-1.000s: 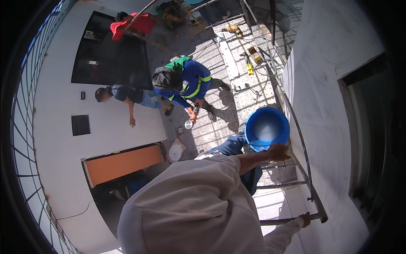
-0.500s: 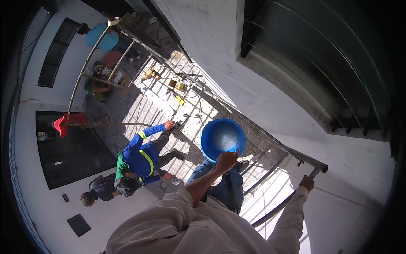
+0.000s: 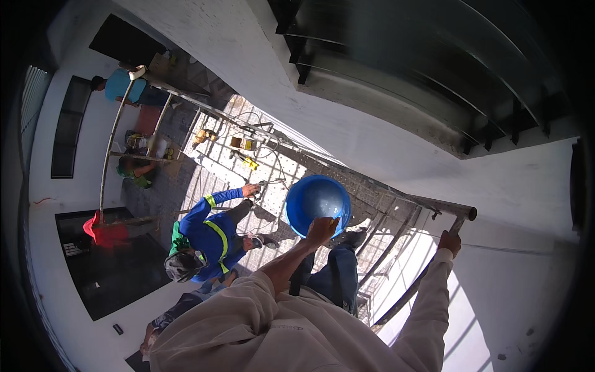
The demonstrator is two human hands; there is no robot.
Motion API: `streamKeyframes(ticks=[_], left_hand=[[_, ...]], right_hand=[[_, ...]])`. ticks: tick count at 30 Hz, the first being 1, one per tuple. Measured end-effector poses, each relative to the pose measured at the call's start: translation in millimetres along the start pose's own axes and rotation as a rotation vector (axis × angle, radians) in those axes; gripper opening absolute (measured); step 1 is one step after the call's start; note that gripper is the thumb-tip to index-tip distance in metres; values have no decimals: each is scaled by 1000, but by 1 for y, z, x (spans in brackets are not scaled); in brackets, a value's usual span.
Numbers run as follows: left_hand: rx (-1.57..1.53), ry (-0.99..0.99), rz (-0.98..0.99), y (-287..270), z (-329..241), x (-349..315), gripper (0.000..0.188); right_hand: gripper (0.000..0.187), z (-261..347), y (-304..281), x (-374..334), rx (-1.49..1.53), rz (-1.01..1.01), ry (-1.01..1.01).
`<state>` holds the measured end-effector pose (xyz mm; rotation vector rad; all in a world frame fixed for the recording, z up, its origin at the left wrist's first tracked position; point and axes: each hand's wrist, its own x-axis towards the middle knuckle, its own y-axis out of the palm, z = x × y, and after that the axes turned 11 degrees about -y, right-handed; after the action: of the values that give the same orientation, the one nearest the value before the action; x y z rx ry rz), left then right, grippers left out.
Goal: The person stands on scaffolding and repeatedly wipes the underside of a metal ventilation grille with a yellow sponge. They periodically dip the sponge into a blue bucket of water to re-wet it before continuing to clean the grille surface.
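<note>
The bucket (image 3: 302, 208) is just left of the rail (image 3: 447, 206). The left hand (image 3: 322, 229) is curled closed at its near rim; on rim or handle, I cannot tell. The right hand (image 3: 451, 243) wraps a rung (image 3: 458, 224) at the rail's end. A slackened left grip could tip the bucket; a sideways swing could knock the rail. The wall (image 3: 384, 142) crowds the rail's far side; more room lies left, toward the worker (image 3: 214, 239).

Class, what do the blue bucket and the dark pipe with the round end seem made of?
Blue bucket: probably smooth plastic, slightly glossy; even colour and soft sheen suggest it. Dark pipe: likely dull metal; its tubular form suggests it, coating unclear.
</note>
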<state>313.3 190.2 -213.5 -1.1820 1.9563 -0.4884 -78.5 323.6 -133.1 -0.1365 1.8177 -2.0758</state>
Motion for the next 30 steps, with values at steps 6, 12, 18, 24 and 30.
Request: streamKeyframes(ticks=[6,12,18,24,30], left_hand=[[116,-127,-27,-6,10,-6,31],[73,-110,72,-11,19,-16,31],[141,-139,144,-8,25,-18,35],[114,-28,91,-9,28,-17,35],[180,-125,163,-2,26,-13,36]], right_hand=[[35,-21,20,22,-25,61,23],[38,-45,39,37,37,44,29],[32,-47,41,37,37,-25,10],[38,-41,34,33,81,21,45],[39,-24,21,22,10,44,59]])
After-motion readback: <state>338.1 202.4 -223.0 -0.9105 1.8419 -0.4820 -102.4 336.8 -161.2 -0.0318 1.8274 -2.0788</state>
